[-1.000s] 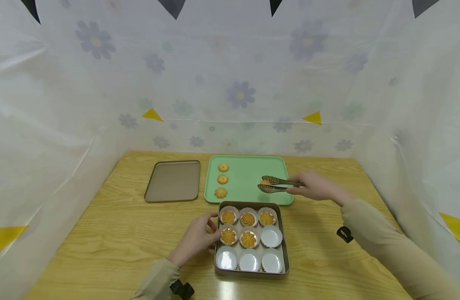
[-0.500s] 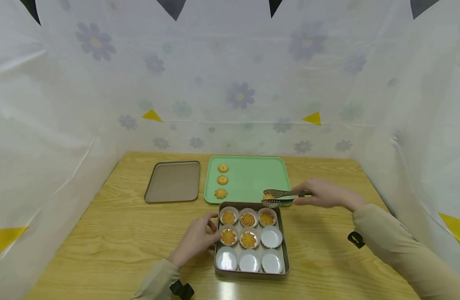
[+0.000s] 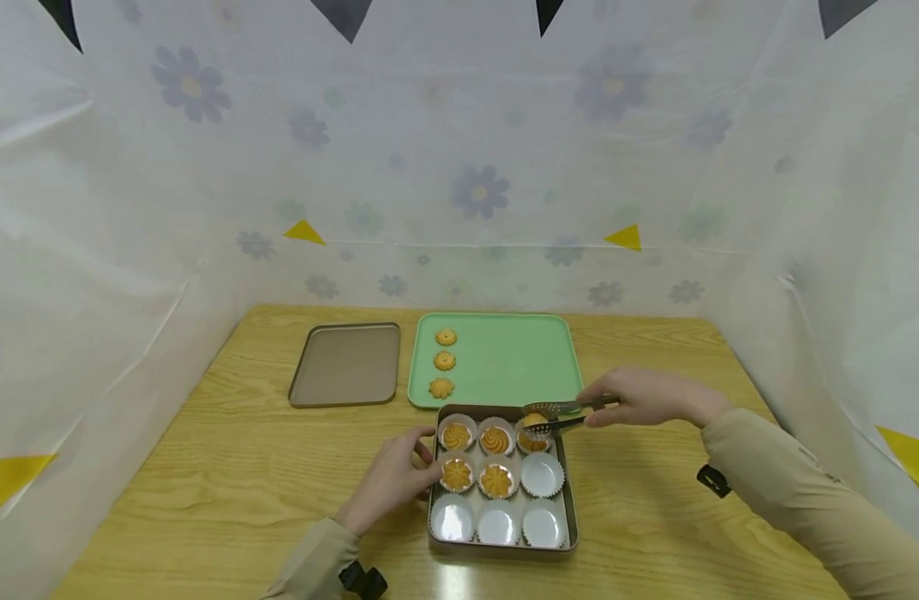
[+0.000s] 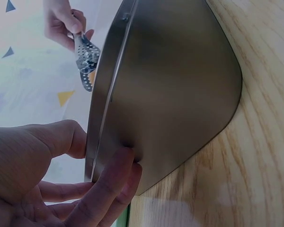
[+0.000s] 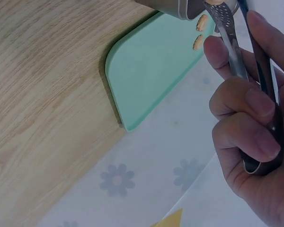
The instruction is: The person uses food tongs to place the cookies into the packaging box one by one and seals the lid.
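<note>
Gripping tongs (image 3: 551,409), right hand (image 3: 646,396), cookie (image 3: 534,419) seemingly clasped, pinching tin (image 3: 504,550), left hand (image 3: 390,479), wrist view revealing outer fingertips (image 4: 118,163)

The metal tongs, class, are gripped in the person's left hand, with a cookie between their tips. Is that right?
The hand is wrong: the right hand grips the metal tongs, as the head view shows, with a cookie between their tips.

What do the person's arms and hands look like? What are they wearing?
The left sleeve and right sleeve are long and beige. A small black gadget shows by the left one, and another black gadget by the right. The left hand and right hand wear no gloves.
</note>
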Motion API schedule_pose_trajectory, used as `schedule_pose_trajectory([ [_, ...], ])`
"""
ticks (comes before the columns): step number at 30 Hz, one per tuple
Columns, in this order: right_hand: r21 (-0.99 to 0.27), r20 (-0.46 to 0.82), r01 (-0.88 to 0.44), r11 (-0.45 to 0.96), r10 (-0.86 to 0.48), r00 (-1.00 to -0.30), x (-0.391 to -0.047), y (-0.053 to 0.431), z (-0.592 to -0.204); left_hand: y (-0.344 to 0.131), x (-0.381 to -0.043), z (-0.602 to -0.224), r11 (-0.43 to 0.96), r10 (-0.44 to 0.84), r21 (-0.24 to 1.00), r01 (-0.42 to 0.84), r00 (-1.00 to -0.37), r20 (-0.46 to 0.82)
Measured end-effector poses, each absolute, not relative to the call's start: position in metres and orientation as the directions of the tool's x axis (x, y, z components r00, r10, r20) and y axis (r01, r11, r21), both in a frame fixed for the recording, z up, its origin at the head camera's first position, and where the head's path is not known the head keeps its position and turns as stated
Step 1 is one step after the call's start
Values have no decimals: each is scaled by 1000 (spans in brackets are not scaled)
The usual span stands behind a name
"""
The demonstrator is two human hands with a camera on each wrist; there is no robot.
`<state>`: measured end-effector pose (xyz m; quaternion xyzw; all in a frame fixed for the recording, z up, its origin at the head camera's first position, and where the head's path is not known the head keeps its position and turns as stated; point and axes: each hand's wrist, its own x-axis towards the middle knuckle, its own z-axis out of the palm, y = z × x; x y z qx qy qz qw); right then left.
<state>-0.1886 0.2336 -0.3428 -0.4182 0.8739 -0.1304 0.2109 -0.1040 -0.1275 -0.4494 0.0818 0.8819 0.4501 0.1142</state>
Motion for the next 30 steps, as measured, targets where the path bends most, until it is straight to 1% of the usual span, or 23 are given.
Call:
schedule_pose_trajectory([
  [9,-352,-325,-696,626,-779,-536,-182,221,-339,-127,-105,-449,584,240,811,34,-962,-133],
  [15,-289,-357,-721,630,-770,-529,-176,213,-337,-127,-105,-451,585,245,810,35,-960,-135],
  [19,-254,-371,-727,638,-758,-536,-173,209,-336,-128,-105,-452,593,245,804,45,-961,-127],
  [23,-228,-386,-712,664,-733,-560,-170,205,-336,-128,-104,-452,597,245,801,51,-962,-121],
  [30,-197,-414,-710,676,-714,-565,-168,200,-336,-128,-105,-452,594,249,802,56,-961,-117],
])
